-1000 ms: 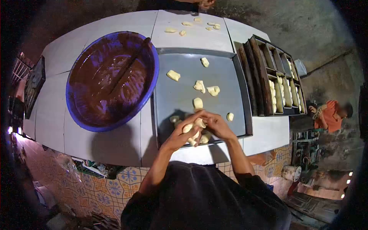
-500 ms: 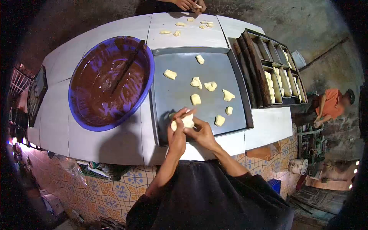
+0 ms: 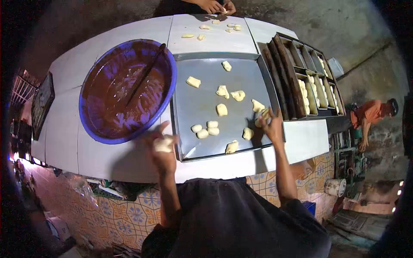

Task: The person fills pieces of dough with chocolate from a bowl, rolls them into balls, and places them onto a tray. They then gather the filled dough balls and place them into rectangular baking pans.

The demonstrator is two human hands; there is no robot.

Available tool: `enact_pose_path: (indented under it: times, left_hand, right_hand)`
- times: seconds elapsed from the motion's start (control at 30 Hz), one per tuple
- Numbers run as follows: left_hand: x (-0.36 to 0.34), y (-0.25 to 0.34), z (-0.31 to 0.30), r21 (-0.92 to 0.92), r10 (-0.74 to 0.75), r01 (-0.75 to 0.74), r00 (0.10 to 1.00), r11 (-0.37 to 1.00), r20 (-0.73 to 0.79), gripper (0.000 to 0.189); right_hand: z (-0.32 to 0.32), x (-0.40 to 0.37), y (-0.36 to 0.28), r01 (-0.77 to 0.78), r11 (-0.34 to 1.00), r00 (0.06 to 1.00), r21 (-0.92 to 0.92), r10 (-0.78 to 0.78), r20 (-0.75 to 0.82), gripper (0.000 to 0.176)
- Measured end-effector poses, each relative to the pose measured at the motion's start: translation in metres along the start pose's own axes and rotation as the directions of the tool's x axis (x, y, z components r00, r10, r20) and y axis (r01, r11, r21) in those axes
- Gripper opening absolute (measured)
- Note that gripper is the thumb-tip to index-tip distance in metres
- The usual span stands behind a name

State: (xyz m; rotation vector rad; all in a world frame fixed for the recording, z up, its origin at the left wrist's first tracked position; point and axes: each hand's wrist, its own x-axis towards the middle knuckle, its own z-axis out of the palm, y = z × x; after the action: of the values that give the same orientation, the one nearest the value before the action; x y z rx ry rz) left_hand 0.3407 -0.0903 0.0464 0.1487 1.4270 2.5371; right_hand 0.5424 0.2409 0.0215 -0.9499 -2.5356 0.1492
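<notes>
My left hand (image 3: 162, 148), blurred and left of the metal tray (image 3: 228, 157), holds a pale dough piece (image 3: 163, 144) in its palm. At the tray's right side, my right hand (image 3: 272, 124) has its fingers on another dough piece (image 3: 259, 122), partly hidden by them. Several small smooth dough pieces (image 3: 202, 133) lie together in the tray's front left. Rougher lumps, among them one near the front edge (image 3: 232, 146) and one in the middle (image 3: 221, 110), are spread over the tray.
A blue basin (image 3: 129, 139) with brown residue and a dark stick stands left. Compartment molds (image 3: 297, 77) with dough stand right. Across the table, another person's hands (image 3: 217, 6) work near small dough pieces (image 3: 205, 27). A person in orange (image 3: 371, 114) is far right.
My hands have moved apart, left with dough to the tray's left side, right to its right side. Smooth pieces now show at the tray's front left, and a lump lies near the front edge.
</notes>
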Motion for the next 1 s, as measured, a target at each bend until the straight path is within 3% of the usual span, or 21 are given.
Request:
enact_pose_path:
  times: [0.03,0.07,0.1,0.13,0.17,0.23,0.3,0.37,0.4,0.5,0.53,0.57,0.63,0.67,0.7,0.73,0.77,0.83,0.9,0.97,1.0]
  left_hand:
    - [-0.003,-0.005,0.009,-0.13,-0.001,0.023,0.986,0.991,0.166,0.031]
    - [-0.007,-0.009,0.017,-0.246,0.017,0.068,0.944,0.967,0.329,0.039]
    - [-0.01,-0.008,0.029,0.392,0.029,-0.22,0.899,0.893,0.437,0.051]
    - [-0.025,-0.014,0.052,-0.084,-0.143,0.185,0.92,0.979,0.364,0.062]
    - [-0.034,-0.019,0.064,-0.046,-0.135,0.165,0.912,0.985,0.387,0.064]
    - [-0.046,-0.022,0.076,-0.021,-0.183,0.203,0.919,0.979,0.348,0.065]
    - [-0.043,-0.02,0.061,0.001,-0.053,0.054,0.961,0.999,0.27,0.062]
    - [-0.038,0.002,0.041,0.447,0.068,-0.229,0.935,0.865,0.348,0.049]
    - [-0.039,0.006,0.039,0.343,0.121,-0.259,0.919,0.903,0.375,0.037]
    - [-0.06,0.01,0.038,0.275,-0.072,0.051,0.995,0.96,0.066,0.023]
    - [-0.06,0.012,0.034,0.359,-0.051,0.037,0.998,0.933,0.03,0.019]
    - [-0.058,0.012,0.031,0.437,-0.023,0.025,1.0,0.899,-0.01,0.015]
    - [-0.058,0.018,0.025,0.471,-0.209,0.177,0.978,0.864,0.016,0.009]
    - [-0.057,0.008,0.018,0.024,-0.3,0.299,0.946,0.954,0.121,0.013]
    - [-0.053,-0.006,0.009,-0.413,-0.313,0.4,0.913,0.818,0.263,0.018]
    - [-0.051,-0.006,0.004,-0.454,-0.458,0.538,0.843,0.71,0.283,0.041]
    - [-0.048,-0.005,0.002,-0.466,-0.439,0.515,0.857,0.72,0.268,0.041]
    - [-0.039,0.011,0.003,-0.677,-0.394,0.588,0.806,0.443,0.442,0.078]
    - [-0.001,0.031,0.008,-0.543,-0.181,0.646,0.717,0.536,0.673,0.125]
    - [0.05,0.051,0.005,-0.259,-0.238,0.402,0.837,0.878,0.492,0.112]
    - [0.082,0.051,0.001,-0.171,-0.099,0.181,0.91,0.968,0.404,0.088]
  right_hand:
    - [-0.004,-0.006,-0.026,0.125,0.992,0.987,-0.017,-0.126,-0.103,0.049]
    - [-0.022,-0.011,-0.067,-0.053,0.887,0.997,0.46,0.017,0.081,0.05]
    - [-0.031,-0.017,-0.106,-0.287,0.551,0.95,0.783,0.062,0.305,0.052]
    - [-0.017,-0.029,-0.129,-0.176,0.535,0.946,0.827,-0.139,0.292,0.052]
    - [-0.037,-0.032,-0.168,0.046,0.601,0.937,0.798,-0.303,0.175,0.045]
    - [-0.021,-0.048,-0.196,-0.002,0.57,0.936,0.822,-0.288,0.202,0.038]
    - [-0.033,-0.04,-0.203,-0.117,0.445,0.952,0.888,-0.203,0.227,0.037]
    - [-0.052,-0.031,-0.217,-0.094,0.362,0.988,0.928,-0.083,0.132,0.031]
    - [-0.048,-0.033,-0.217,-0.057,0.378,0.986,0.924,-0.122,0.111,0.028]
    - [-0.036,-0.037,-0.224,-0.023,0.478,0.907,0.878,-0.359,0.22,0.023]
    - [-0.017,-0.036,-0.221,0.002,0.457,0.925,0.89,-0.339,0.172,0.019]
    - [-0.002,-0.03,-0.21,-0.182,0.281,0.892,0.942,-0.357,0.279,0.032]
    - [-0.033,-0.015,-0.231,0.045,0.38,0.912,0.924,-0.393,0.117,0.047]
    - [-0.028,-0.017,-0.236,0.199,0.337,0.796,0.92,-0.604,0.05,0.047]
    - [-0.019,-0.029,-0.244,0.082,0.236,0.763,0.968,-0.64,0.092,0.038]
    - [-0.009,-0.032,-0.245,0.079,0.256,0.767,0.963,-0.633,0.106,0.039]
    - [-0.002,-0.029,-0.246,0.084,0.275,0.767,0.958,-0.631,0.114,0.04]
    - [0.009,-0.023,-0.248,-0.267,0.082,0.776,0.96,-0.572,0.265,0.09]
    - [0.014,-0.016,-0.242,-0.45,-0.097,0.784,0.888,-0.519,0.341,0.115]
    - [0.027,0.001,-0.241,-0.435,-0.137,0.807,0.89,-0.498,0.318,0.12]
    - [0.025,0.007,-0.248,-0.456,-0.171,0.819,0.874,-0.466,0.336,0.116]
